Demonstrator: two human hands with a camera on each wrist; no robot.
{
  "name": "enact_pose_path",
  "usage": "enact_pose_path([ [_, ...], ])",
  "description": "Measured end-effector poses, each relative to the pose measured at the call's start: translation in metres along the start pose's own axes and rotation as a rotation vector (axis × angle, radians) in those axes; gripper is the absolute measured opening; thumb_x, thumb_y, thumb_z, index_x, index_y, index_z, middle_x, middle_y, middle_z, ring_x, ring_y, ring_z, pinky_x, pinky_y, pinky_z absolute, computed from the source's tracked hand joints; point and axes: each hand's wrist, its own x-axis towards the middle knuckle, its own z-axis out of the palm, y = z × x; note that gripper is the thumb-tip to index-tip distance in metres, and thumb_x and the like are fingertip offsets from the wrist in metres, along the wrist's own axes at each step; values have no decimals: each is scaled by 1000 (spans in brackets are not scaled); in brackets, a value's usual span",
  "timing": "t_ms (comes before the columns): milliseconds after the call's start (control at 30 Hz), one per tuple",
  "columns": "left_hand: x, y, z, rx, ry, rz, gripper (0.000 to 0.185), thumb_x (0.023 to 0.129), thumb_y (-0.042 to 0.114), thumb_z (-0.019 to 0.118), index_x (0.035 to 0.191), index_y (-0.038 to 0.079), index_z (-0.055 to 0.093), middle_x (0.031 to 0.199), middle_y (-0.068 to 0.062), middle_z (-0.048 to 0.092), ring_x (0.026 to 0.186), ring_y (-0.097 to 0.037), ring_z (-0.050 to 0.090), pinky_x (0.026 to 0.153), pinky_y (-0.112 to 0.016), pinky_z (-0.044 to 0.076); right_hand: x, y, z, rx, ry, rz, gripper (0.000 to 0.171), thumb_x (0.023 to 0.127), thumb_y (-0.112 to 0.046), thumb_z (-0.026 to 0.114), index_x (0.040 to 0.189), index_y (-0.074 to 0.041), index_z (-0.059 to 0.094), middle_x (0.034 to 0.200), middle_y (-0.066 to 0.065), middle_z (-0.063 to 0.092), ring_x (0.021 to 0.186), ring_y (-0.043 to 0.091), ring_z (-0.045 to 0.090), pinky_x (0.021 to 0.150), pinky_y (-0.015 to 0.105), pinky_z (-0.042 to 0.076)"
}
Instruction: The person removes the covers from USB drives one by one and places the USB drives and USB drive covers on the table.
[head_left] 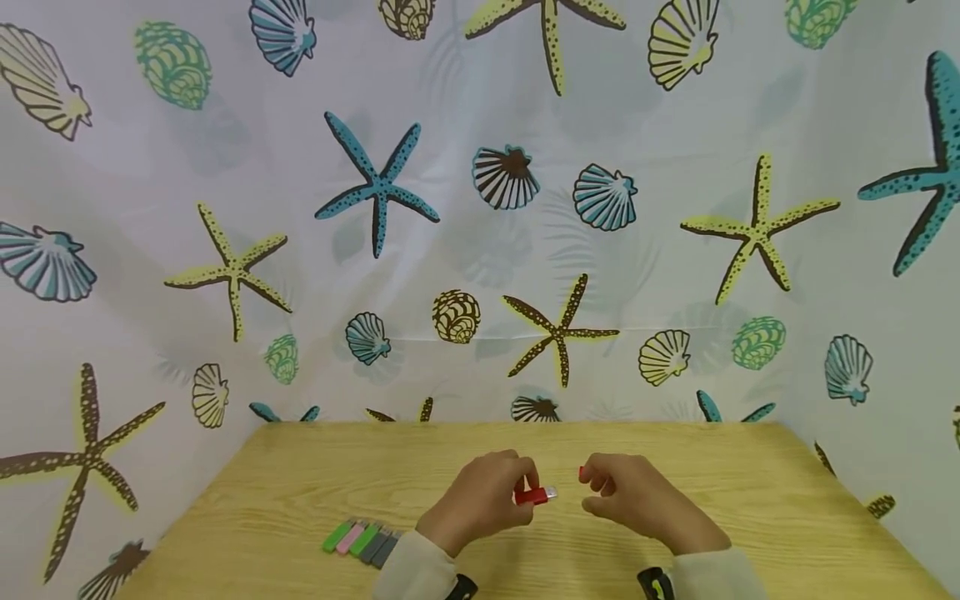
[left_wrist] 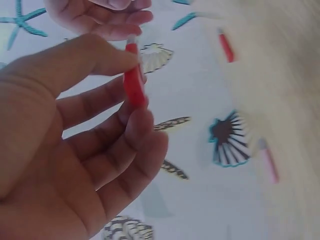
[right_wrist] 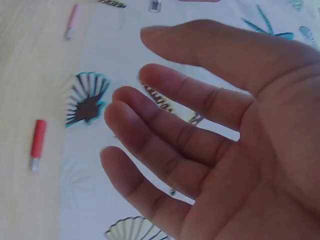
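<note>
Above the middle of the tabletop (head_left: 315, 467), near its front edge, a red USB stick (head_left: 531, 497) is pinched in the left hand (head_left: 480, 500), thumb on one side and fingers curled on the other, its metal plug pointing right toward the right hand (head_left: 637, 500). The left wrist view shows the same stick (left_wrist: 134, 80) upright between thumb and fingertips. The right hand hovers just beside it, a small gap between the two hands; a red bit (head_left: 581, 473) shows at its fingertips in the head view, but the right wrist view shows that hand (right_wrist: 215, 145) with fingers relaxed and loosely spread, so whether it holds anything cannot be told. To the left of the hands, a row of sticks (head_left: 362, 538) lies side by side on the wood: green, pink, green and grey. The tabletop is pale wood with a straight grain. Behind it and on both sides hangs a white curtain (head_left: 480, 250) printed with starfish and shells in blue, yellow, green and brown, closing off the space. Light sleeves cover both wrists.
</note>
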Motion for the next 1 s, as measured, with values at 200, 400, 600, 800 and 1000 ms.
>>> enact_pose_path([
  [200, -20, 12, -30, -20, -25, 66, 19, 79, 17, 77, 95, 18, 68, 79, 12, 53, 65, 0, 48, 60, -17, 43, -4, -31, -12, -5, -35, -106, 20, 85, -23, 74, 101, -14, 66, 92, -7, 64, 81, 11, 59, 70, 29, 50],
  [400, -37, 23, -51, -22, -18, 166, 19, 79, 17, 77, 96, 19, 68, 81, 13, 54, 67, 2, 48, 61, -13, 42, -14, -57, -16, 56, -152, -178, 26, 85, -29, 75, 105, -15, 67, 94, -8, 64, 82, 8, 58, 71, 28, 50],
  [600, -53, 35, -68, 11, 1, 251, 19, 80, 17, 76, 97, 19, 67, 83, 14, 53, 70, 5, 47, 62, -9, 40, -24, -77, -15, 70, -180, -238, 18, 87, -29, 72, 102, -19, 69, 92, -15, 64, 80, 2, 57, 71, 25, 50],
  [800, -65, 43, -80, 58, -3, 261, 17, 81, 19, 76, 96, 21, 67, 82, 16, 52, 70, 5, 45, 62, -8, 38, -31, -89, -14, 79, -183, -310, 12, 92, -31, 67, 99, -22, 71, 88, -19, 65, 78, -1, 57, 69, 23, 50],
  [1000, -73, 45, -87, 80, 2, 272, 16, 83, 20, 75, 96, 21, 67, 83, 16, 52, 75, 5, 47, 69, -9, 41, -31, -94, -13, 104, -214, -312, 12, 93, -31, 65, 97, -21, 70, 84, -19, 63, 74, -1, 56, 66, 23, 50],
])
